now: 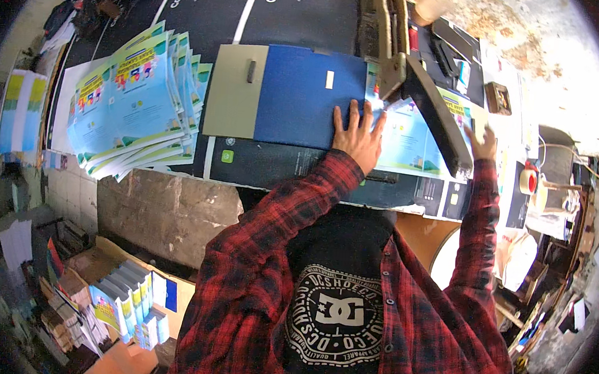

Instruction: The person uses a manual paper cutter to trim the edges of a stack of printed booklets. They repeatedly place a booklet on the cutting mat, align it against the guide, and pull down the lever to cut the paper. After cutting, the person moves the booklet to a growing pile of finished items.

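My left hand (360, 132) lies flat with its fingers spread on the right edge of a blue board (296, 95). Its fingertips are next to a metal hand tool with a long black lever arm (438, 120), which slants across the printed cover sheet (405, 135). Part of this light-blue and green sheet is hidden under the lever. On the far side of the lever my right hand (484, 142) is at the sheet's right edge, fingers apart and slightly blurred. A grey-green board (233, 97) adjoins the blue one on its left.
A fanned pile of printed covers (134, 104) lies left on the black-covered table (273, 160). Tape rolls (527, 182) and a small wooden box (498, 98) stand at the right. Below left, a cardboard box (174, 304) holds several booklets (129, 293).
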Demonstrator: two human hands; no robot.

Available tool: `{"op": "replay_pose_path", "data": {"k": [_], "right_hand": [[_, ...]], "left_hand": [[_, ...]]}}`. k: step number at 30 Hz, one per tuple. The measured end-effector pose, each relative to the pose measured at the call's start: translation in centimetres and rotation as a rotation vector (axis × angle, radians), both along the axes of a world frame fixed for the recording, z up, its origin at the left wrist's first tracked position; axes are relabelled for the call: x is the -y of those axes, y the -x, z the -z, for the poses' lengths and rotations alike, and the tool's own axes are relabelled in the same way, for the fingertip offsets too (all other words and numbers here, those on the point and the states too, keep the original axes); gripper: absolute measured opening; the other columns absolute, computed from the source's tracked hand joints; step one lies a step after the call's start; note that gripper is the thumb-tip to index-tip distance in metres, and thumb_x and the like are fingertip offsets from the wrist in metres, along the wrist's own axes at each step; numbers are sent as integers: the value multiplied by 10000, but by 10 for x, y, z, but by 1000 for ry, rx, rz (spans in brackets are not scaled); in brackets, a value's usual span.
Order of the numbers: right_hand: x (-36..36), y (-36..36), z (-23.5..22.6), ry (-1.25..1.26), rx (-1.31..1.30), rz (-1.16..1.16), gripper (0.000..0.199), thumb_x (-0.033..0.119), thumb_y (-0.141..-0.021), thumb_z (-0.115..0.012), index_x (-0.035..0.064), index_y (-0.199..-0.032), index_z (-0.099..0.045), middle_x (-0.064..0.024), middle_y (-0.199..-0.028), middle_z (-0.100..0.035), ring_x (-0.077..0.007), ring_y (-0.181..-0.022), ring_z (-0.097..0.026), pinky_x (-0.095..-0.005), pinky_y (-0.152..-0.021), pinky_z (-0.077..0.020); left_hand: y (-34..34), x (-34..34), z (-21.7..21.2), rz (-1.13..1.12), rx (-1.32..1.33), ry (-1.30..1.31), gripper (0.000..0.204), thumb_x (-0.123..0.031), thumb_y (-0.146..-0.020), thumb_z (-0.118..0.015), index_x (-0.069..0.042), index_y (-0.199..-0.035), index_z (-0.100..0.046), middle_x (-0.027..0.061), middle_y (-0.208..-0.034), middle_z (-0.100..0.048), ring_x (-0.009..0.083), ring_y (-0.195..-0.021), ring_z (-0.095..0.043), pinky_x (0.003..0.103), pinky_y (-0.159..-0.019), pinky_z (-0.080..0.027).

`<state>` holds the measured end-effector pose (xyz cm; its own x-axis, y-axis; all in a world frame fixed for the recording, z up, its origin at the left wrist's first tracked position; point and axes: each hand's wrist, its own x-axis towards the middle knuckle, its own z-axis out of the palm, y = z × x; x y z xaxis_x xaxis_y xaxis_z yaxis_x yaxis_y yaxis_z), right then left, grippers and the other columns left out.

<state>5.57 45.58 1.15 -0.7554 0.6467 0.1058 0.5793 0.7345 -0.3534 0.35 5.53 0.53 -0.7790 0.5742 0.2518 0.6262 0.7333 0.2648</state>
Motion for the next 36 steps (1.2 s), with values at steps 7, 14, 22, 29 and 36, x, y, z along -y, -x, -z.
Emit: {"op": "replay_pose_path", "data": {"k": [7,14,22,29,36], "right_hand": [[43,5,34,22,-15,-146,1004,535,-634,-847,43,-1403,-428,-272,-1314,-544,-412,-1216,-532,-476,-1020,-440],[49,18,48,-16,88,-297,794,420,-759,-802,68,-1378,-452,-212,-1216,-615,-359,-1131,-588,-460,-957,-461],[71,14,30,-229,133,-366,716,296,-852,-697,49,-1431,-356,-266,-1152,-607,-444,-1071,-585,-495,-892,-482],[247,55,-229,-260,-288,-926,503,210,-939,-621,45,-1397,-498,-268,-1306,-561,-392,-1132,-621,-407,-964,-504],[312,23,-166,-85,-10,-719,879,461,-879,-671,-134,-1421,-316,-379,-1409,-401,-490,-1267,-472,-462,-1076,-396]], "left_hand": [[1,20,-5,-99,13,-30,535,-330,-894,-530,-164,-1402,-511,194,-1457,-415,469,-1370,-318,761,-1064,-151],[11,57,-1,-128,-12,-52,522,-332,-893,-545,-196,-1396,-517,174,-1448,-424,469,-1360,-332,781,-1043,-154],[14,57,4,-115,7,-54,521,-320,-884,-545,-174,-1384,-522,165,-1456,-417,422,-1372,-345,769,-1050,-163],[14,62,1,-148,66,-87,530,-319,-886,-551,-165,-1391,-514,129,-1498,-391,387,-1424,-289,743,-1084,-137],[13,62,3,-133,73,-94,554,-330,-889,-553,-189,-1421,-488,126,-1517,-379,377,-1431,-283,719,-1102,-116]]}}
